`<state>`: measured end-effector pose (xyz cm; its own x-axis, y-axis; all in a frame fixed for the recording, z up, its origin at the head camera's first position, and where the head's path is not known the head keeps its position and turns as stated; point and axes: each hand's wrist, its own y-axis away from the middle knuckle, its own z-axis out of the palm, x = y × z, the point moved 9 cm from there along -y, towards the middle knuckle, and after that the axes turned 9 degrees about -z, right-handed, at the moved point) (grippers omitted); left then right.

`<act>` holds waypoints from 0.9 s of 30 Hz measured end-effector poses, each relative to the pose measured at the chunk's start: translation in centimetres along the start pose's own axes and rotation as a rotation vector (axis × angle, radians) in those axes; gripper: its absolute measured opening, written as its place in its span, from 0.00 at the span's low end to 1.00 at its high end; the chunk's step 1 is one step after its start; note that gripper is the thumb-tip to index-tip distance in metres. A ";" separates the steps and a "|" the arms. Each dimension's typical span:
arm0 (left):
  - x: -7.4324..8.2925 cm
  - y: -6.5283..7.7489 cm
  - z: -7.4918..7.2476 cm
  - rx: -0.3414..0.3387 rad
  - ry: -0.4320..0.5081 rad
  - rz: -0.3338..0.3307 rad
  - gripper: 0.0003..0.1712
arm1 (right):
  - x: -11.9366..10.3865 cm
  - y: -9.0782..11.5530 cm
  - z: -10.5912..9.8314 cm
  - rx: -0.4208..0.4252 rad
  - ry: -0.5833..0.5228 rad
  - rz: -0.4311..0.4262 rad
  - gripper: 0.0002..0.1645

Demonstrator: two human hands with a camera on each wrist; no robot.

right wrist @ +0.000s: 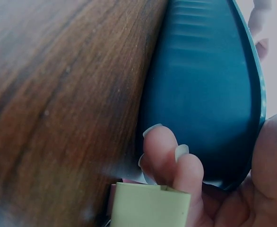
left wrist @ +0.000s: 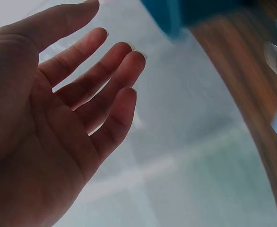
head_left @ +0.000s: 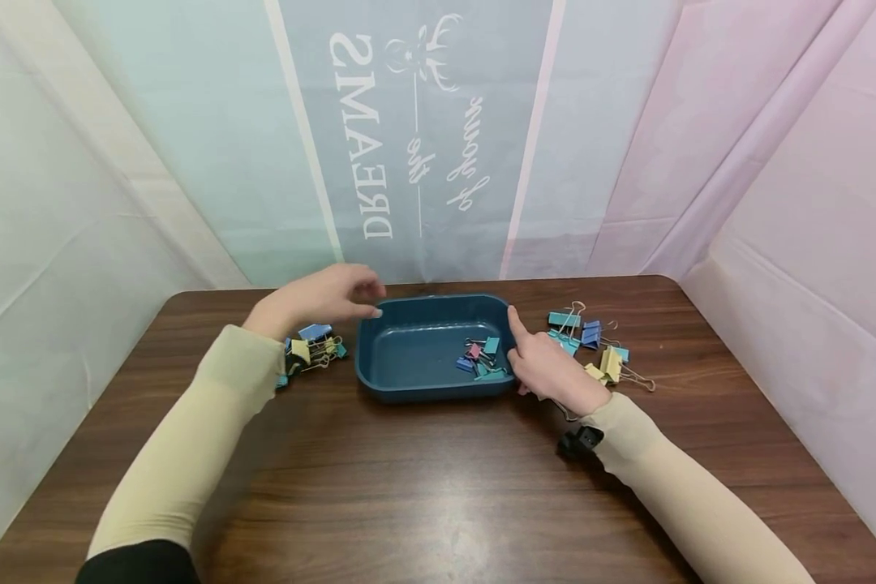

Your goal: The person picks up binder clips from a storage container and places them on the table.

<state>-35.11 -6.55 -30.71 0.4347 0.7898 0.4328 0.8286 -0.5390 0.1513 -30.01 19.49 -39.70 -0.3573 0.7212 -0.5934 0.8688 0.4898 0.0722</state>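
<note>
A dark teal plastic bin [head_left: 409,392] stands on the table between both hands. Small binder clips [head_left: 491,346] in teal, blue and pink lie in its right end. My left hand [head_left: 321,296] hovers by the bin's left rim with fingers loosely bent; in the left wrist view the palm [left wrist: 48,123] holds nothing. At the bin's right end, my right hand [head_left: 551,365] grips the wall, index finger along the rim. In the right wrist view, fingertips [right wrist: 160,144] press the outer wall of the bin [right wrist: 204,94], with the thumb [right wrist: 275,151] at its rim.
Larger binder clips [head_left: 314,349] in blue, yellow and teal are heaped left of the bin, partly behind my left wrist. More binder clips [head_left: 591,332] lie to the right, beside my right hand. A yellow clip [right wrist: 150,205] sits close to the right fingers. Curtains [head_left: 423,122] hang behind the table.
</note>
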 end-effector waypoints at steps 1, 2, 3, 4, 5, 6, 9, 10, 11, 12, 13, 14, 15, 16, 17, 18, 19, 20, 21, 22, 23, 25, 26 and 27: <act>0.9 -0.5 0.1 -0.001 -0.004 0.023 0.16 | 0.0 0.0 0.0 0.000 0.001 0.000 0.43; 1.7 -1.1 0.2 0.002 -0.009 0.046 0.15 | 0.0 0.0 0.1 0.000 0.002 0.000 0.43; 2.4 -1.6 0.3 0.008 -0.023 0.070 0.14 | 0.0 0.0 0.1 -0.001 0.001 0.001 0.43; 3.1 -2.1 0.4 0.012 -0.027 0.087 0.13 | 0.0 0.0 0.1 0.000 0.000 0.002 0.43; 3.8 -2.6 0.5 0.015 -0.028 0.099 0.12 | 0.0 0.0 0.1 0.000 -0.001 0.002 0.43; 4.4 -3.1 0.7 0.016 -0.032 0.108 0.11 | 0.0 -0.1 0.2 -0.001 -0.002 0.002 0.43; 6.2 -4.7 1.6 0.015 -0.039 0.147 0.09 | 0.0 -0.1 0.2 -0.002 -0.006 0.007 0.43; 6.8 -5.1 2.0 0.013 -0.044 0.159 0.09 | 0.1 -0.1 0.2 -0.003 -0.007 0.007 0.43; 7.4 -5.6 2.4 0.009 -0.049 0.172 0.09 | 0.1 -0.1 0.2 -0.004 -0.009 0.007 0.43; 7.9 -6.0 2.9 0.002 -0.053 0.185 0.10 | 0.1 -0.1 0.2 -0.006 -0.010 0.006 0.43; 8.5 -6.5 3.5 -0.009 -0.054 0.198 0.10 | 0.1 -0.1 0.2 -0.008 -0.013 0.004 0.43; 8.9 -6.9 4.1 -0.021 -0.059 0.208 0.11 | 0.1 -0.1 0.2 -0.010 -0.016 0.002 0.43; 9.4 -7.4 4.8 -0.036 -0.066 0.215 0.12 | 0.1 -0.1 0.1 -0.009 -0.018 0.002 0.43; 9.8 -7.8 5.5 -0.055 -0.071 0.223 0.13 | 0.0 -0.1 0.1 -0.010 -0.019 0.001 0.43; 10.1 -8.2 6.2 -0.075 -0.076 0.227 0.14 | 0.0 -0.1 0.1 -0.010 -0.018 0.001 0.43; 10.4 -8.6 6.9 -0.097 -0.077 0.228 0.15 | 0.0 -0.1 0.0 -0.011 -0.019 0.000 0.43; 10.6 -9.0 7.6 -0.119 -0.080 0.230 0.16 | 0.0 -0.1 0.0 -0.011 -0.019 0.000 0.43; 10.8 -9.3 8.2 -0.139 -0.086 0.227 0.17 | 0.0 -0.1 0.0 -0.011 -0.018 0.000 0.43; 10.9 -9.6 8.9 -0.160 -0.093 0.223 0.18 | 0.0 -0.2 -0.1 -0.012 -0.017 -0.002 0.43; 11.0 -9.9 9.5 -0.179 -0.098 0.216 0.19 | 0.0 -0.2 -0.1 -0.013 -0.016 -0.004 0.43; 11.1 -10.2 10.2 -0.197 -0.108 0.209 0.20 | 0.0 -0.2 -0.1 -0.014 -0.017 -0.004 0.42; 11.3 -10.6 11.3 -0.224 -0.136 0.199 0.22 | 0.0 -0.1 -0.1 -0.015 -0.015 -0.004 0.42; 11.4 -10.8 11.7 -0.230 -0.156 0.194 0.22 | 0.1 -0.1 -0.1 -0.015 -0.014 -0.003 0.42; 11.6 -11.0 12.1 -0.234 -0.173 0.193 0.23 | 0.0 -0.1 -0.2 -0.015 -0.012 -0.006 0.42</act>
<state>-34.97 12.07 -38.13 0.6454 0.6941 0.3190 0.6307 -0.7198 0.2902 -30.14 19.56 -39.58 -0.3588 0.7122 -0.6033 0.8614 0.5017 0.0800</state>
